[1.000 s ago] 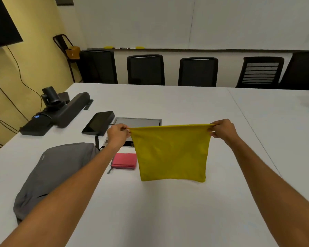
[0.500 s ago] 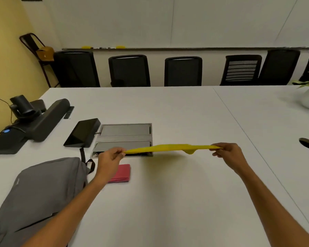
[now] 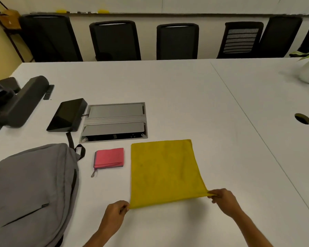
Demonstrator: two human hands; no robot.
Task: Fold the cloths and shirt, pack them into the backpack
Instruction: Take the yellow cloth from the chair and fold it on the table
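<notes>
Both the left hand (image 3: 116,211) and the right hand (image 3: 222,197) pinch the yellow cloth (image 3: 165,172) by its near corners; carry those corners away to the far edge (aligned squarely), then smooth flat.

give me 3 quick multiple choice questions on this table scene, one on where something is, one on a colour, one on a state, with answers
1. Where does the folded pink cloth lie?
A. between the grey backpack and the yellow cloth
B. on top of the backpack
C. beside the potted plant

2. What colour is the cloth that the hands hold?
A. blue
B. yellow
C. white

3. How is the yellow cloth?
A. rolled into a tube
B. stuffed in the backpack
C. spread flat on the table

Answers:
1 A: it sits on the table with the backpack to one side and the yellow cloth to the other.
2 B: the left hand and right hand each pinch a near corner of it.
3 C: it lies open, unfolded.
</notes>
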